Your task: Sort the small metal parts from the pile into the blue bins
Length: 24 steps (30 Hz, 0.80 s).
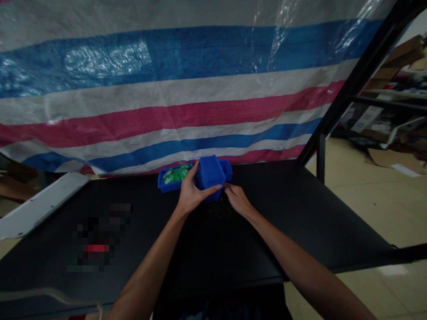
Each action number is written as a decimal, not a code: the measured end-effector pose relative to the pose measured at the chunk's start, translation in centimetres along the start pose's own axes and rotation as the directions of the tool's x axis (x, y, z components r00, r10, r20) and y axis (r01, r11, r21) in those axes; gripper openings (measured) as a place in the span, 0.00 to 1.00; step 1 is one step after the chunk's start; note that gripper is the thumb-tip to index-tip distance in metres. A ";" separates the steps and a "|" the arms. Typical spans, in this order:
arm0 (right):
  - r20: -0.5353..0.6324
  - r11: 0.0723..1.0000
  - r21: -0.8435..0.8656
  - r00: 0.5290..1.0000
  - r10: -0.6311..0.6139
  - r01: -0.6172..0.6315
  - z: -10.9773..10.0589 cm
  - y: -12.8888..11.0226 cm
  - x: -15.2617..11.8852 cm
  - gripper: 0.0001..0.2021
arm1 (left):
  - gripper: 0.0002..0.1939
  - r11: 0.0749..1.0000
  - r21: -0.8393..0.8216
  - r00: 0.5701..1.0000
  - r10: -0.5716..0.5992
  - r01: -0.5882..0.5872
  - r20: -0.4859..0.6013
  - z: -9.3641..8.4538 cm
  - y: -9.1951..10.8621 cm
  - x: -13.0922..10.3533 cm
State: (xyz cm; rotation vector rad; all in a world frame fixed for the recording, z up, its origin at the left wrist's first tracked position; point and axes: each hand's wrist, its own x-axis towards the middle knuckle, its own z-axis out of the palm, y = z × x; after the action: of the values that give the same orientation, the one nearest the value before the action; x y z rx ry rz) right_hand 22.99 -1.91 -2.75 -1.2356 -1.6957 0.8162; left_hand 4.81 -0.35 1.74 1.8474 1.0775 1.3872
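My left hand (191, 192) is closed on a blue plastic bin (211, 172), thumb along its near edge and fingers on its left side. The bin is tipped, with its bottom toward me. Just beneath it, a loose pile of small dark pieces (218, 211) lies on the black table (260, 253); they are too small and dim to name. My right hand (236, 197) is at the bin's lower right corner with its fingers bent together. Whatever its fingertips hold, if anything, is hidden.
Left of my hands stands a blue bin (164, 184) with green and clear plastic bags (176, 174). Another blue bin (227, 170) sits behind the tipped one. A striped tarp (180, 115) hangs behind the table. A white panel (43, 204) lies at the left edge, and a blurred-out patch (96, 248) is nearby.
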 end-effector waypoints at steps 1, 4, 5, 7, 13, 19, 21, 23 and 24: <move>0.014 1.000 -0.016 1.000 -0.001 0.001 0.0 -0.1 -0.1 0.19 | 0.54 0.999 0.033 1.000 0.017 -0.017 0.003 0.2 -0.1 0.0; 0.034 0.997 -0.072 0.999 0.002 0.001 0.1 -0.1 -0.2 0.20 | 0.54 0.991 0.099 0.996 0.085 -0.085 0.012 0.7 0.0 0.1; 0.036 0.996 -0.090 0.999 0.007 -0.004 0.2 0.0 -0.2 0.21 | 0.54 0.988 0.116 0.995 0.103 -0.104 0.017 0.9 0.1 0.2; 0.035 0.993 -0.113 0.999 0.022 -0.018 0.3 0.1 -0.2 0.21 | 0.55 0.979 0.160 0.992 0.125 -0.129 0.034 1.2 0.7 0.4; 0.010 0.999 -0.031 0.999 0.040 -0.040 0.4 1.1 0.3 0.18 | 0.53 0.912 0.349 0.975 0.183 -0.217 0.128 1.6 3.1 1.6; -0.034 0.958 0.213 0.981 -0.191 0.194 -0.6 0.8 0.3 0.22 | 0.50 0.931 0.309 0.979 0.206 -0.193 -0.009 1.3 3.9 2.6; -0.048 0.920 0.260 0.955 -0.292 0.294 -1.0 -0.3 0.2 0.26 | 0.51 0.969 0.176 0.975 0.194 -0.173 -0.105 1.4 3.6 2.5; -0.102 0.921 0.194 0.941 -0.323 0.337 -1.6 -1.7 0.2 0.23 | 0.53 0.984 0.007 0.978 0.176 -0.176 -0.108 1.8 3.3 2.1; -0.124 0.927 0.134 0.934 -0.335 0.351 -2.1 -2.3 0.3 0.21 | 0.53 0.982 -0.069 0.982 0.172 -0.178 -0.079 1.9 3.2 1.9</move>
State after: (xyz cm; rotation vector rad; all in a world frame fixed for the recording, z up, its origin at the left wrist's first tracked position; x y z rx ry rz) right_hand 23.91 -2.26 0.20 -0.8272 -1.6714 0.6463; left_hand 7.71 -0.26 4.72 1.8863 0.9009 1.5849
